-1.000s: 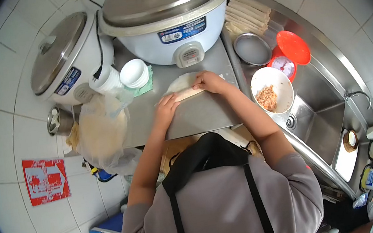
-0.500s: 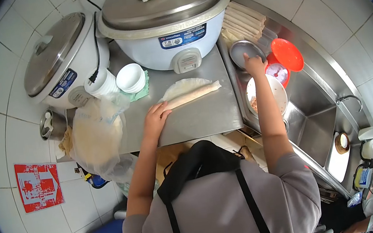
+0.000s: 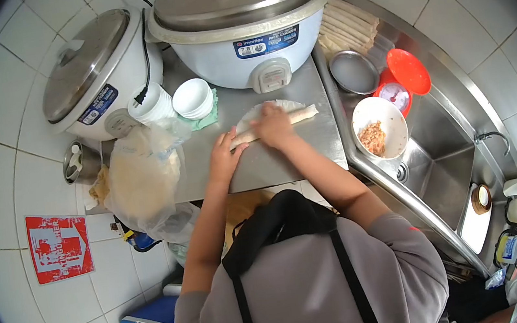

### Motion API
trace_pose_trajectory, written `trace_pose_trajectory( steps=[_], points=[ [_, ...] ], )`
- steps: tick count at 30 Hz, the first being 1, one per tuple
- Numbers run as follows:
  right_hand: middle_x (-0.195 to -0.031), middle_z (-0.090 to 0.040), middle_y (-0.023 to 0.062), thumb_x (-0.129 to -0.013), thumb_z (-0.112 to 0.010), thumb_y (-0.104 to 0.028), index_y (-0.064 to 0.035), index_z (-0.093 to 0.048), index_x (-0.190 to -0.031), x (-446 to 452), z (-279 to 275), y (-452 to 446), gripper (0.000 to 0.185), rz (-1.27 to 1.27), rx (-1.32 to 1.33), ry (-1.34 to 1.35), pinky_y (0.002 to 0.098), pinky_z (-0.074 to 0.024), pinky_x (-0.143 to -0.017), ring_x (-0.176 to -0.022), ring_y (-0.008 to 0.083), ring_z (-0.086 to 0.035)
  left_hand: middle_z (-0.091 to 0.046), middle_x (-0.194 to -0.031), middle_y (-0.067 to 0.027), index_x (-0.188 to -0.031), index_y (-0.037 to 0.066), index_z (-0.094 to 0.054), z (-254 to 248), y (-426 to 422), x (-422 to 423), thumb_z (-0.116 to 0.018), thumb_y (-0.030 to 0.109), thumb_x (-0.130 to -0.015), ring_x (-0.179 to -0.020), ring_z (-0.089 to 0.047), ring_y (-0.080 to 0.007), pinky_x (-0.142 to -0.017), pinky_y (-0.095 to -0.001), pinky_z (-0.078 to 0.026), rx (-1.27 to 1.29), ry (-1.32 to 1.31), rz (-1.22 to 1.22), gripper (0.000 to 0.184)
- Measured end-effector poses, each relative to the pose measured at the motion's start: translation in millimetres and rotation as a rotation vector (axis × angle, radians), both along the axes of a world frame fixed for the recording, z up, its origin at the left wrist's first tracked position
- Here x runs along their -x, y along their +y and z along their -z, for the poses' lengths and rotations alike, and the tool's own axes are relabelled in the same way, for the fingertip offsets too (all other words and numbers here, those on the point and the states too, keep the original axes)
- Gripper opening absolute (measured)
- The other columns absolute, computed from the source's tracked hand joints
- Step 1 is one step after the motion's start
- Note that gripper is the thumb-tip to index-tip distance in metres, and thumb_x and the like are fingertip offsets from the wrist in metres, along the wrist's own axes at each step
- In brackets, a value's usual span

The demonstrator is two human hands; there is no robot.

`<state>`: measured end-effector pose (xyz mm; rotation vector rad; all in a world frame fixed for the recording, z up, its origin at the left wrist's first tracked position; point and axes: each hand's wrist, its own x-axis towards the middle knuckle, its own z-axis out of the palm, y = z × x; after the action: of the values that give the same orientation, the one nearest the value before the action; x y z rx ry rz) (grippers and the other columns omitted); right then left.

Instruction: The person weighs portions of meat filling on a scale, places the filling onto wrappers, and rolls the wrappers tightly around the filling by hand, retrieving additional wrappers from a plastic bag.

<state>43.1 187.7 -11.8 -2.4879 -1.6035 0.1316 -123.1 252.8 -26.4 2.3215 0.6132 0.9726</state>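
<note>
1. The step in hand looks to be sealing a filled roll (image 3: 303, 114); it lies slantwise on the metal counter (image 3: 310, 155), its far side a flap of thin wrapper (image 3: 244, 124) that is flat and not yet wound up.
2. The left hand (image 3: 224, 156) has its fingers bent over the roll's left end, with the thumb on the near side, so it is grasping that end and steadying it.
3. The right hand (image 3: 275, 126) is over the flap and the middle of the roll, palm down; it is blurred, so I cannot tell whether its fingers press, wipe or pinch.
4. The next move seems to call for a finish to wetting the flap's edge, then rolling away to the far side with even pressure from 2 hands; too much force could split the thin wrapper.
5. Against the frame 0.5 s ago, the right hand has left the grey metal dish (image 3: 354, 72) at the far right and come back to the wrapper; the left hand stays at the roll's left end; the roll itself lies much as it did.
6. To the right, the white tub (image 3: 389, 115) is uncovered now, with filling (image 3: 372, 138) in full sight; the forearm crossed it before; the stacked rolls (image 3: 345, 22) lie beyond the dish, as they did.
</note>
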Motion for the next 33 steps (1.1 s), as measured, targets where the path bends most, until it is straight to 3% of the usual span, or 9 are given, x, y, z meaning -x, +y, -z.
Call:
trace_pose_trajectory(
  steps=[2,9,13,16,19,25,27,29,33],
  points=[
    [-0.142,-0.026,0.0208,-0.093,-0.03,-0.043,0.0088,-0.031,-0.132,-13.2,-5.2,-6.1,0.065,0.142,0.085,-0.034,0.0398,-0.0191,-0.108,-0.13,0.0301,-0.029,-0.059,-0.095,-0.0132,-0.114,0.001,-0.055,-2.0,0.7,-1.9,-0.073,0.019,-0.07,-0.088,-0.058,-0.0281,-0.077,-0.0343,-0.047,0.011,0.0,-0.01,0.051],
    [-0.132,-0.039,0.0235,-0.09,-0.038,-0.042,0.0097,-0.041,-0.123,12.4,1.1,7.6,0.061,-0.22,-0.077,0.13,0.0406,-0.0215,-0.106,-0.125,0.0322,-0.034,-0.06,-0.097,-0.0129,-0.114,0.002,-0.056,3.6,1.9,-0.5,-0.073,0.018,-0.071,-0.09,-0.059,-0.0274,-0.078,-0.0336,-0.047,0.01,-0.003,0.016,0.049],
    [-0.133,-0.038,0.0225,-0.092,-0.032,-0.044,0.0083,-0.043,-0.125,-35.5,-4.5,-22.7,0.063,0.22,0.064,-0.065,0.0394,-0.018,-0.108,-0.128,0.0309,-0.032,-0.059,-0.095,-0.0129,-0.112,0.001,-0.056,0.6,0.3,-2.5,-0.073,0.019,-0.071,-0.088,-0.057,-0.0295,-0.076,-0.0343,-0.046,0.007,-0.016,0.022,0.048],
    [-0.134,-0.038,0.021,-0.093,-0.028,-0.046,0.0075,-0.04,-0.127,-32.9,-28.1,-34.5,0.065,0.22,0.193,-0.119,0.0409,-0.0144,-0.109,-0.129,0.0297,-0.03,-0.059,-0.097,-0.0127,-0.111,0.001,-0.057,-2.9,-1.5,-1.6,-0.073,0.019,-0.071,-0.089,-0.058,-0.0293,-0.077,-0.0332,-0.046,-0.019,-0.005,0.019,0.046],
    [-0.133,-0.04,0.0199,-0.092,-0.028,-0.047,0.0072,-0.044,-0.125,-16.6,-14.1,-33.1,0.065,0.044,0.102,-0.033,0.043,-0.014,-0.109,-0.128,0.03,-0.032,-0.06,-0.097,-0.0127,-0.11,0.002,-0.058,-4.5,-2.4,-1.8,-0.072,0.021,-0.072,-0.089,-0.057,-0.0292,-0.078,-0.0334,-0.046,-0.049,-0.008,0.042,0.044],
    [-0.123,-0.05,0.0187,-0.091,-0.028,-0.051,0.0011,-0.053,-0.119,-106.2,-47.5,-59.0,0.064,0.321,0.181,-0.173,0.0523,-0.0149,-0.105,-0.123,0.0334,-0.038,-0.06,-0.097,-0.0133,-0.104,0.002,-0.061,-0.5,-1.0,-1.2,-0.071,0.02,-0.074,-0.09,-0.057,-0.0308,-0.079,-0.0346,-0.045,-0.077,-0.004,0.039,0.036],
    [-0.124,-0.051,0.019,-0.091,-0.028,-0.052,0.0017,-0.054,-0.118,-156.8,-42.5,-70.2,0.066,0.502,0.02,-0.205,0.0559,-0.0137,-0.104,-0.125,0.035,-0.036,-0.06,-0.097,-0.0135,-0.103,0.002,-0.062,-2.0,-1.0,-1.7,-0.071,0.02,-0.073,-0.09,-0.057,-0.0309,-0.079,-0.0348,-0.045,-0.059,0.004,0.045,0.036],
    [-0.126,-0.049,0.0192,-0.09,-0.03,-0.052,0.0011,-0.047,-0.125,-195.9,-44.1,-82.6,0.065,0.69,0.113,-0.125,0.0576,-0.014,-0.103,-0.126,0.0364,-0.034,-0.06,-0.096,-0.0135,-0.103,0.002,-0.062,-5.4,-3.0,-0.5,-0.071,0.02,-0.073,-0.09,-0.057,-0.0308,-0.078,-0.0348,-0.046,-0.047,0.009,0.042,0.036],
    [-0.12,-0.054,0.0199,-0.091,-0.032,-0.049,-0.0006,-0.034,-0.134,-218.7,-25.5,-91.2,0.065,0.668,0.05,-0.144,0.0583,-0.0144,-0.102,-0.124,0.0378,-0.037,-0.061,-0.094,-0.0126,-0.103,0.002,-0.061,-7.2,-3.1,-0.7,-0.072,0.019,-0.072,-0.088,-0.058,-0.0301,-0.077,-0.0344,-0.046,-0.069,-0.011,0.025,0.037]
  ],
)
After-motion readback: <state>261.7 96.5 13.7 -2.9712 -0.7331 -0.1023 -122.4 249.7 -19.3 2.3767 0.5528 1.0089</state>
